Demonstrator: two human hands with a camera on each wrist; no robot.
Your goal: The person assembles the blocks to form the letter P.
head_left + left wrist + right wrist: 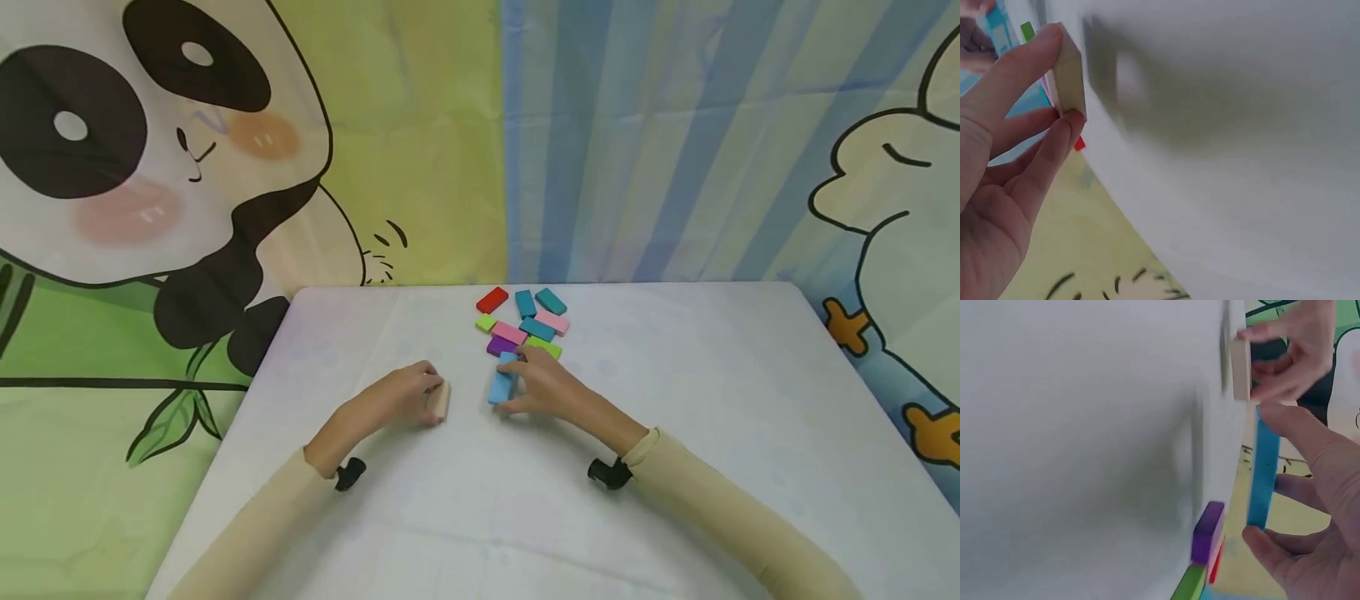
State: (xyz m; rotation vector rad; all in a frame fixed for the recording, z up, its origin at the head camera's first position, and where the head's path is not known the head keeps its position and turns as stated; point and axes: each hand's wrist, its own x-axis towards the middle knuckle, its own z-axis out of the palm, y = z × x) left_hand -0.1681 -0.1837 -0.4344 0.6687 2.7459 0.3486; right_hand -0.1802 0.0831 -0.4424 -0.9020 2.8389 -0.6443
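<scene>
Between the thumb and fingertips of my left hand (pixel 397 393) is a plain wooden block (pixel 441 401), pinched by its ends; the left wrist view has this wooden block (pixel 1070 78) slightly off the white surface. My right hand (pixel 551 386) pinches a light blue block (pixel 502 380) by its two ends, and in the right wrist view the blue block (pixel 1264 472) hangs apart from the table. Just beyond the right hand lies a loose group of coloured blocks, among them a purple block (pixel 501 346), a pink block (pixel 509 333) and a green block (pixel 545 347).
Farther back in the group are a red block (pixel 492 300), a teal block (pixel 551 301) and a small green block (pixel 486 323). All lie on a white table (pixel 675 375), near its back edge. A printed cloth (pixel 420 150) with cartoon animals hangs behind.
</scene>
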